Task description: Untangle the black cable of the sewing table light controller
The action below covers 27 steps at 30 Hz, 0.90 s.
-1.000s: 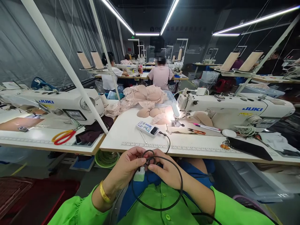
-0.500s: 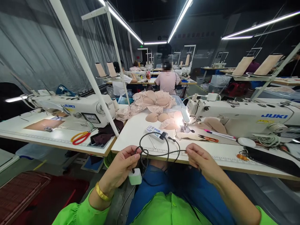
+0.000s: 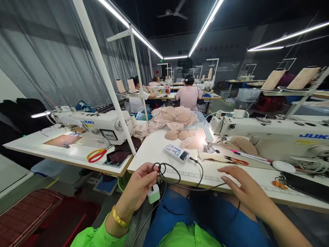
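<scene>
A looped black cable (image 3: 177, 173) is pinched between the thumb and fingers of my left hand (image 3: 141, 183), just off the table's front edge. Below that hand hangs a white plug adapter (image 3: 153, 194). From the loops the cable stretches right and passes behind my right hand (image 3: 241, 187), whose thumb and forefinger are spread apart. I cannot tell whether the cable touches that hand. On the table lies a white box-shaped device (image 3: 177, 153) with a small dark display, and a black connector (image 3: 193, 160) is at its right end.
Sewing machines stand right (image 3: 259, 132) and left (image 3: 102, 127). Beige bra cups (image 3: 177, 115) are piled behind the device. Orange thread snips (image 3: 238, 160), a pen (image 3: 250, 156) and a black phone (image 3: 305, 185) lie to the right; red-and-yellow scissors (image 3: 97, 155) lie left. Co-workers (image 3: 189, 96) sit ahead.
My right hand has opened from its pinch on the cable and shifted right. The cable loops have drawn in smaller toward my left hand, which keeps its hold. The view has tilted up a little.
</scene>
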Motion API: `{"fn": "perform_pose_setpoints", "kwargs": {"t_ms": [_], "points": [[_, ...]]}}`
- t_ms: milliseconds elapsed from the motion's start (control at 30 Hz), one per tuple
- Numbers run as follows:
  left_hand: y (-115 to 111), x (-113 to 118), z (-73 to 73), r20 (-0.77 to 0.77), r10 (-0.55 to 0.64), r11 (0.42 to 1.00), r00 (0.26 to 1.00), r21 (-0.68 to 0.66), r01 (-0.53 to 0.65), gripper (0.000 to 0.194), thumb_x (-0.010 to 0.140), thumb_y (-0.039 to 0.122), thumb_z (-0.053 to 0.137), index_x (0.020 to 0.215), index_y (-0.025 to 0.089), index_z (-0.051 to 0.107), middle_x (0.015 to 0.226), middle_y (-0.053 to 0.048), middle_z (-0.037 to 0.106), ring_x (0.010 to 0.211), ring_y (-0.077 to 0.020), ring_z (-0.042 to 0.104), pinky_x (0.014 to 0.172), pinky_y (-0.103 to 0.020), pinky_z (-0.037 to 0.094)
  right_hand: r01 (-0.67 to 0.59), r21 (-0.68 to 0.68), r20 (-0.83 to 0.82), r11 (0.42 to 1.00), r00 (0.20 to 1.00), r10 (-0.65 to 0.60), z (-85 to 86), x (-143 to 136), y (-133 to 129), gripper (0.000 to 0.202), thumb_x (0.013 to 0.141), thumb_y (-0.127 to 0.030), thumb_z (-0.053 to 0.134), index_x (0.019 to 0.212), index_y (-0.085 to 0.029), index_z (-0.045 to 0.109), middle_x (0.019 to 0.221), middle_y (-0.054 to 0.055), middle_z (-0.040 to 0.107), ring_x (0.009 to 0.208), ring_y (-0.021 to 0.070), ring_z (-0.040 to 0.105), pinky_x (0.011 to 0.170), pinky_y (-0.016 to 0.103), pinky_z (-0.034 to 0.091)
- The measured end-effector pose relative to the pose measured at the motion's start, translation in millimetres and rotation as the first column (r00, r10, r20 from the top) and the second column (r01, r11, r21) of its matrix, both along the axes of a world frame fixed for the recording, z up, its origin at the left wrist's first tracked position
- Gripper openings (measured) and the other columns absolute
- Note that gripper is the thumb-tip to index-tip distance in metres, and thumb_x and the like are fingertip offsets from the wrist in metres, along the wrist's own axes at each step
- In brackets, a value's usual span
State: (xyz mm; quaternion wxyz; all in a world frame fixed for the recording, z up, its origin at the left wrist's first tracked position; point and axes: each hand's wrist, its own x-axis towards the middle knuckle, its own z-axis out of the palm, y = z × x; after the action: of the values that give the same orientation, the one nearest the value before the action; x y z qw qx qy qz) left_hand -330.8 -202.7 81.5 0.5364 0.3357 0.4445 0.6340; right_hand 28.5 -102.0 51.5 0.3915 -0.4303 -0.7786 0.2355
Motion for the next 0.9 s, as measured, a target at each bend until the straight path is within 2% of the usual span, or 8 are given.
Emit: {"fn": "perform_pose_setpoints", "kwargs": {"t_ms": [167, 300, 400, 533, 633, 733, 800, 900], "points": [[7, 22, -5.9, -0.247, -0.066, 0.998, 0.967, -0.007, 0.067, 0.036, 0.072, 0.043, 0.094, 0.089, 0.017, 0.075, 0.085, -0.003, 0.065, 0.077, -0.0133, 0.052, 0.067, -0.021, 0.043, -0.255, 0.227, 0.131, 0.940, 0.964, 0.230, 48.0, -81, -31, 0.038, 0.104, -0.046, 0.057, 0.134, -0.023, 0.061, 0.126, 0.015, 0.067, 0.115, 0.0303, 0.064, 0.097, 0.046, 0.055], [11, 27, -12.1, -0.259, -0.093, 0.994, 0.961, 0.025, 0.103, 0.035, 0.076, 0.044, 0.091, 0.086, 0.017, 0.071, 0.085, -0.002, 0.065, 0.080, -0.0144, 0.054, 0.072, -0.023, 0.045, -0.418, 0.200, 0.234, 0.886, 0.898, 0.372, 58.5, -125, -35, 0.027, 0.108, -0.037, 0.050, 0.091, -0.020, 0.063, 0.084, 0.008, 0.066, 0.083, 0.0247, 0.062, 0.075, 0.037, 0.052], [12, 17, -20.0, -0.182, -0.080, 0.994, 0.980, -0.085, 0.066, 0.042, 0.067, 0.042, 0.095, 0.081, 0.016, 0.067, 0.076, 0.001, 0.059, 0.060, -0.0073, 0.041, 0.053, -0.018, 0.031, -0.399, 0.161, -0.294, 0.903, 0.853, 0.430, 58.5, -122, -29, 0.025, 0.108, -0.035, 0.048, 0.090, -0.023, 0.058, 0.078, 0.002, 0.058, 0.076, 0.0199, 0.057, 0.073, 0.033, 0.049], [10, 4, -24.4, -0.066, -0.081, 0.980, 0.995, -0.190, 0.067, 0.048, 0.058, 0.039, 0.099, 0.079, 0.015, 0.062, 0.079, 0.001, 0.062, 0.054, -0.0033, 0.033, 0.047, -0.017, 0.019, -0.465, -0.039, -0.873, 0.885, 0.447, 0.196, 51.0, -91, -17, 0.027, 0.102, -0.047, 0.060, 0.086, -0.025, 0.057, 0.060, -0.007, 0.035, 0.057, 0.0145, 0.045, 0.070, 0.032, 0.050], [7, 1, -19.2, -0.036, -0.046, 0.983, 0.998, -0.177, 0.039, 0.049, 0.057, 0.038, 0.100, 0.077, 0.015, 0.062, 0.075, 0.002, 0.061, 0.054, -0.0031, 0.035, 0.047, -0.016, 0.019, -0.720, -0.226, -0.821, 0.656, 0.503, 0.269, 38.3, -63, -15, 0.036, 0.098, -0.058, 0.064, 0.094, -0.023, 0.068, 0.047, -0.013, 0.024, 0.038, 0.0080, 0.025, 0.058, 0.029, 0.047], [5, 0, -15.2, -0.051, -0.061, 0.987, 0.997, -0.152, 0.052, 0.045, 0.060, 0.037, 0.099, 0.076, 0.015, 0.063, 0.069, 0.004, 0.059, 0.052, -0.0032, 0.032, 0.047, -0.017, 0.020, -0.767, -0.539, -0.572, 0.348, 0.637, 0.518, 34.1, -38, -25, 0.044, 0.097, -0.057, 0.068, 0.121, -0.020, 0.072, 0.050, -0.008, 0.049, 0.033, 0.0075, 0.037, 0.045, 0.023, 0.036], [3, 1, -15.5, -0.072, -0.101, 0.984, 0.992, -0.151, 0.089, 0.043, 0.061, 0.034, 0.099, 0.075, 0.015, 0.063, 0.070, 0.003, 0.061, 0.052, -0.0037, 0.032, 0.048, -0.017, 0.022, -0.747, -0.521, -0.515, 0.413, 0.661, 0.546, 37.4, -24, -34, 0.034, 0.100, -0.053, 0.066, 0.117, -0.025, 0.075, 0.052, -0.003, 0.056, 0.037, 0.0117, 0.049, 0.044, 0.025, 0.038], [-1, 3, -16.4, -0.084, -0.145, 0.979, 0.986, -0.155, 0.131, 0.042, 0.060, 0.032, 0.099, 0.075, 0.016, 0.064, 0.077, 0.000, 0.066, 0.055, -0.0051, 0.037, 0.050, -0.018, 0.026, -0.633, -0.104, -0.680, 0.767, 0.608, 0.410, 39.7, -8, -39, 0.030, 0.096, -0.052, 0.070, 0.074, -0.032, 0.074, 0.041, -0.004, 0.044, 0.042, 0.0159, 0.051, 0.062, 0.036, 0.053]]}}
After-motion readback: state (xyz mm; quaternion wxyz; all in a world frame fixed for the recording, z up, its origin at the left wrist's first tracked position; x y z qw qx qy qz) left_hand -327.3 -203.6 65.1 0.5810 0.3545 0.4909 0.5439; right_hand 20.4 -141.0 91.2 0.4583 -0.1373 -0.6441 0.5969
